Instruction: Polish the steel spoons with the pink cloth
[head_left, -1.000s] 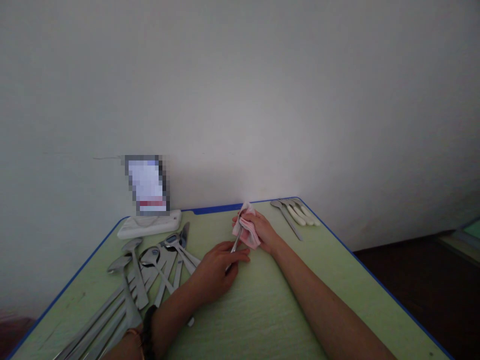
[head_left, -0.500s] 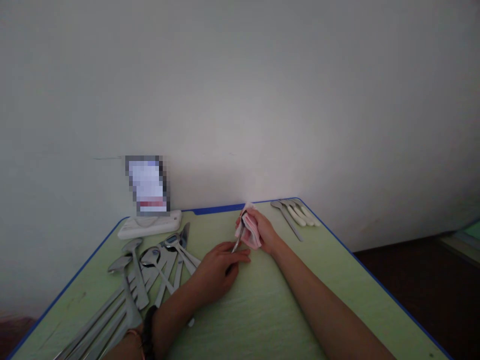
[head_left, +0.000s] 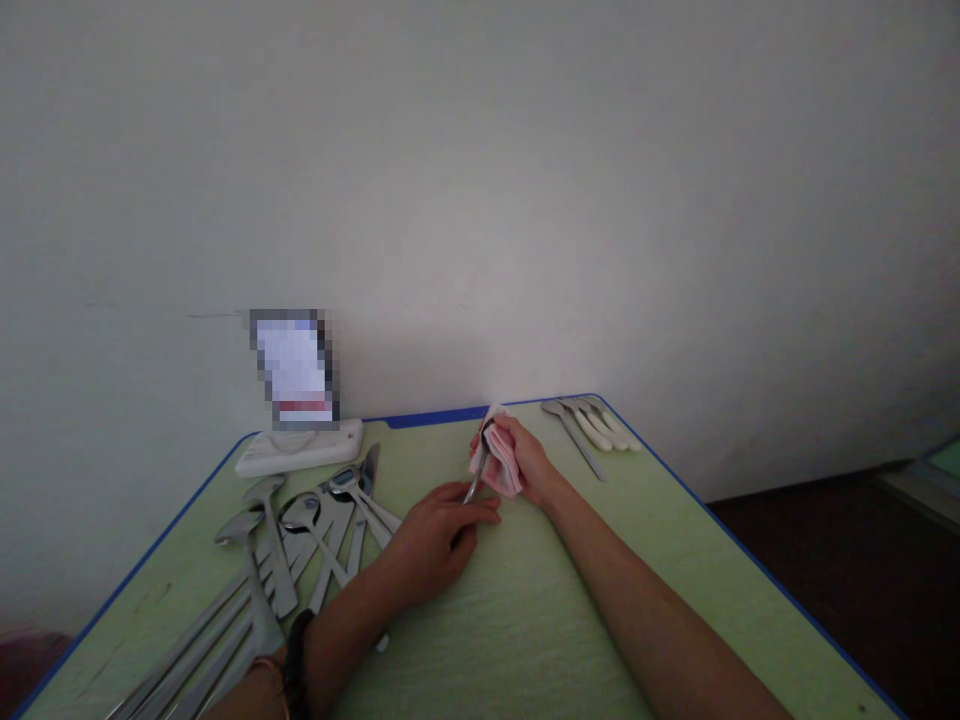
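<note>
My left hand [head_left: 442,535] pinches the handle of a metal spoon [head_left: 475,487], low over the table. Around the spoon's upper end, my right hand [head_left: 525,460] grips a folded pink and white cloth [head_left: 501,462]. The spoon's bowl is mostly hidden in the cloth's folds, with a dark bit showing near the top. Left of my left forearm lies a pile of metal cutlery, with several spoons [head_left: 302,512] and a knife [head_left: 371,465]. A lone spoon [head_left: 576,440] rests to the right of my right hand, beside several pieces with cream handles [head_left: 596,433].
The light green table [head_left: 540,620] has a blue edge and stands against a grey wall [head_left: 480,200]. At the back left is a white block-like device [head_left: 300,448], with a phone [head_left: 295,370] propped upright behind it, its screen blurred. Dark floor [head_left: 817,560] shows at the right.
</note>
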